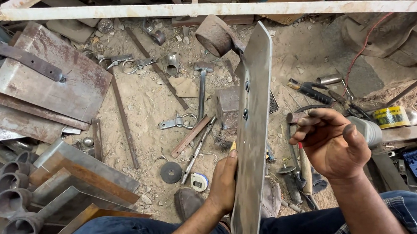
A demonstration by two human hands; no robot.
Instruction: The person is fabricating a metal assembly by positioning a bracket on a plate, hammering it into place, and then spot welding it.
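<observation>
Left hand (pixel 222 179) has its grip on a long steel blade (pixel 253 128) stood on edge over the lap. Right hand (pixel 332 142) hangs loose just beside it, fingers curled, holding nothing. A yellow printed tape roll (pixel 391 117) sits on the dirt floor (pixel 144 102) to the right

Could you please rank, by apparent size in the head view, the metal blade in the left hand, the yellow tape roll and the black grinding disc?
1. metal blade, though nearest the camera.
2. yellow tape roll.
3. black grinding disc, close to the roll; unsure.
</observation>
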